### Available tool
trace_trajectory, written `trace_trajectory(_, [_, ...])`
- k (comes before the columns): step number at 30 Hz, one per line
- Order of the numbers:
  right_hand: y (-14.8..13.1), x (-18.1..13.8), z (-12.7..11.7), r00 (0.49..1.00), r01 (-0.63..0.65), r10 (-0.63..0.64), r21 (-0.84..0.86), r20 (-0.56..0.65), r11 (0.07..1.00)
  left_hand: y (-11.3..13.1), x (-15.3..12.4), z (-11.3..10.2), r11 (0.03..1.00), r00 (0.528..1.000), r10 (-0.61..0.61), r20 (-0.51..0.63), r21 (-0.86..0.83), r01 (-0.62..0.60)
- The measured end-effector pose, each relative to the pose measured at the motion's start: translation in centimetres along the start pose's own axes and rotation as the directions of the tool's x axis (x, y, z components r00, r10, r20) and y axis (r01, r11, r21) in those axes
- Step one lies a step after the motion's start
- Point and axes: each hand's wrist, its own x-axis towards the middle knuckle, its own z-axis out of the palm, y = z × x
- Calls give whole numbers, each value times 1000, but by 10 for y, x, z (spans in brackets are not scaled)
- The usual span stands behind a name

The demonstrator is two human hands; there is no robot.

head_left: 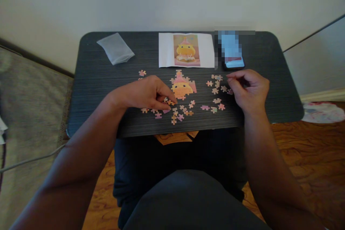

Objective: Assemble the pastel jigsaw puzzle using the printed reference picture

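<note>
A partly joined jigsaw puzzle (182,88) lies mid-table, with a yellow character in a pink party hat. My left hand (147,93) reaches over loose pieces at its lower left, index finger and thumb apart. One fingertip comes down close to an orange puzzle piece (170,103), and a purple piece (166,111) lies by the thumb. Some pieces are partly hidden under this hand. To the right, my right hand (249,88) has its thumb and index finger pinched together beside another scatter of puzzle pieces (217,84). Whatever is in that pinch is too small to make out.
A printed reference picture (187,50) lies behind the puzzle on the dark table (91,90). Right of it is a phone (234,63), partly blurred out. At the back left rests a clear plastic bag (115,49). A wall stands behind the table.
</note>
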Motion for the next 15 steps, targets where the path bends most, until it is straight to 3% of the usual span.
trace_trajectory(5, [4,-2,1,1000,-16,16,13,6,1000,1,8,9,994,996,87,14,69,-88])
trace_trajectory(9, [5,-3,1,1000,-27,27,10,9,1000,-2,9,9,991,997,80,-6,104,-79])
trace_trajectory(15, [3,-2,0,999,-22,21,15,24,1000,5,11,14,983,991,121,56,131,-128])
